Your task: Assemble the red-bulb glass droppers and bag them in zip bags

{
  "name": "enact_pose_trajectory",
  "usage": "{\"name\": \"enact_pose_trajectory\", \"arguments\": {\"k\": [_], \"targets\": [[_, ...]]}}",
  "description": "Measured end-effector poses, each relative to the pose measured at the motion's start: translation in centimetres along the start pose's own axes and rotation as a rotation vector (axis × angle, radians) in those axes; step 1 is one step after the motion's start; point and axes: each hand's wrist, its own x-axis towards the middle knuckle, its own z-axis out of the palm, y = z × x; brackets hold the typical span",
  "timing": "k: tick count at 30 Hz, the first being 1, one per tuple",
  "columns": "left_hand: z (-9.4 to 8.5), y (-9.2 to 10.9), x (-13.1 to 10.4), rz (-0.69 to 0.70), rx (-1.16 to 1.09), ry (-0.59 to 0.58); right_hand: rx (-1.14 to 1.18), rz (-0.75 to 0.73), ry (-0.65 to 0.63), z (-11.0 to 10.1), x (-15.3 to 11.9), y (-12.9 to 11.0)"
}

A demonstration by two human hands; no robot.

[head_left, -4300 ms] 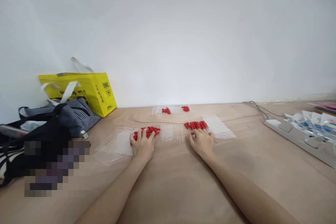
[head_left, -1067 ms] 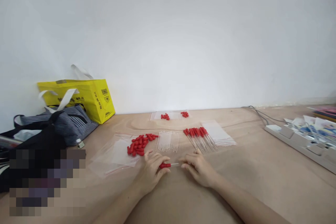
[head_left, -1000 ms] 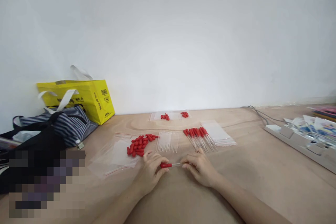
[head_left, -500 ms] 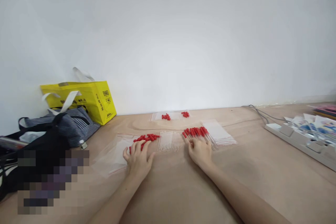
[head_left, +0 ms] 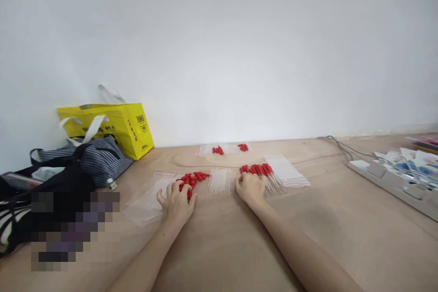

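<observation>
My left hand (head_left: 177,203) lies with fingers apart and bent over a pile of red rubber bulbs (head_left: 190,180), its fingertips touching them. Clear plastic zip bags (head_left: 145,200) lie under and beside that hand. Right of the pile is a row of thin clear glass tubes (head_left: 221,181). My right hand (head_left: 251,187) is closed in a pinch at that row's right end; whatever its fingers hold is hidden. Just beyond and to its right lie several droppers (head_left: 268,175), glass tubes capped with red bulbs. White-backed zip bags (head_left: 287,172) lie to their right.
Farther back, a clear bag (head_left: 230,148) bears tubes and two small clusters of red bulbs. On the left are a yellow bag (head_left: 138,132), a striped bag (head_left: 102,162) and a black bag (head_left: 68,196). A power strip (head_left: 393,182) with cables runs along the right.
My right hand has shifted left, off the capped droppers toward the loose tubes. My left hand has moved slightly left and stays over the red bulbs. The view has shifted a little.
</observation>
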Motion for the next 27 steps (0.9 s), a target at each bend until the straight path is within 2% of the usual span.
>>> {"name": "enact_pose_trajectory", "arguments": {"k": [6, 11, 17, 19, 22, 25, 27], "targets": [[-0.7, 0.1, -0.1, 0.038, 0.05, 0.025, -0.013, 0.025, -0.078, 0.6, 0.8, -1.6], [-1.3, -0.1, -0.4, 0.084, 0.05, -0.017, -0.005, 0.025, -0.131, 0.9, 1.6, -1.8], [-1.0, -0.8, 0.1, 0.145, -0.016, -0.035, 0.034, -0.021, -0.084, 0.3, 1.4, -1.7], [-1.0, -0.7, 0.2, 0.174, -0.099, -0.016, 0.064, -0.074, -0.045, -0.1, 0.7, -1.1], [-1.2, 0.2, -0.2, 0.245, -0.37, -0.03, 0.134, -0.221, -0.009, -0.5, -1.1, 0.8], [-1.6, 1.6, -1.2, 0.334, -0.636, -0.16, 0.32, -0.514, 0.091, -0.3, -3.4, 3.7], [-2.0, 2.5, -2.0, 0.405, -0.731, -0.255, 0.402, -0.588, 0.088, -0.2, -4.6, 5.4]]}}
